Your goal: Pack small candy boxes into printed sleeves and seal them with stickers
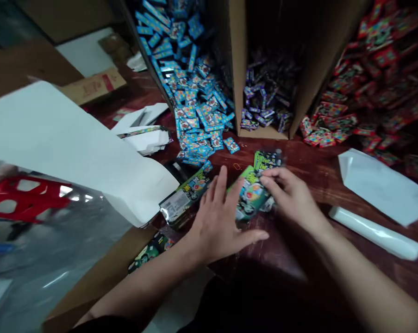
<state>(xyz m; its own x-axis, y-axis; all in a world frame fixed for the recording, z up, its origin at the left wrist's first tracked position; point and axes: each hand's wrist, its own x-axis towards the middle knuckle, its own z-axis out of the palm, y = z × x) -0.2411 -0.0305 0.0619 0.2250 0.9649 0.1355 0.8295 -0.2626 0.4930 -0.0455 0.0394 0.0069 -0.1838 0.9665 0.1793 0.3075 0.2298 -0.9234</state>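
My left hand [217, 222] is stretched out flat with its fingers apart, over the left side of a green printed packet [252, 196]. The packet lies on the dark red table. At the packet's upper right edge, the thumb and forefinger of my right hand [287, 189] are pinched together. More green and black printed packaging [264, 159] sits just behind those fingers. Left of my left hand lies a black and green printed box [184, 196] with a pale label; part of it is hidden by the hand.
Small blue packets [202, 106] spill from a carton at the back. Purple packets [260, 104] and red packets [347, 111] fill neighbouring boxes. A white roll [375, 232] and a pale sheet [385, 185] lie right. Large white card [73, 143] juts in left, above an open carton [90, 273].
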